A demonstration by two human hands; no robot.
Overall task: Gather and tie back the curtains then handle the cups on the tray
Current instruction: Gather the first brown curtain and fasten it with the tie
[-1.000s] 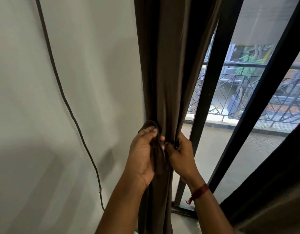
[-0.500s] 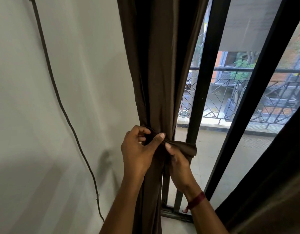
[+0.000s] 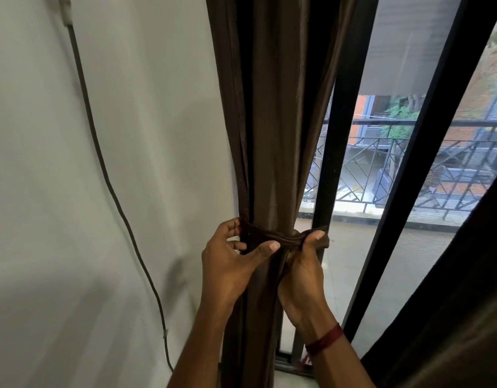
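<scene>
A dark brown curtain (image 3: 272,113) hangs gathered into a narrow bunch beside the window. A matching brown tie-back band (image 3: 278,238) runs across its front at waist height. My left hand (image 3: 230,264) grips the band's left end, thumb laid along the band. My right hand (image 3: 306,264) pinches the band's right end, pulled out past the curtain's edge. A red thread sits on my right wrist. No tray or cups are in view.
A white wall (image 3: 129,191) with a grey cable (image 3: 107,175) running down it lies to the left. Black window frames (image 3: 334,163) and glass stand to the right, a balcony railing beyond. A second dark curtain (image 3: 454,317) fills the lower right corner.
The hands have drawn apart, stretching the tie-back band wider across the curtain. My right hand moved right and up with the band's end. The view has shifted slightly.
</scene>
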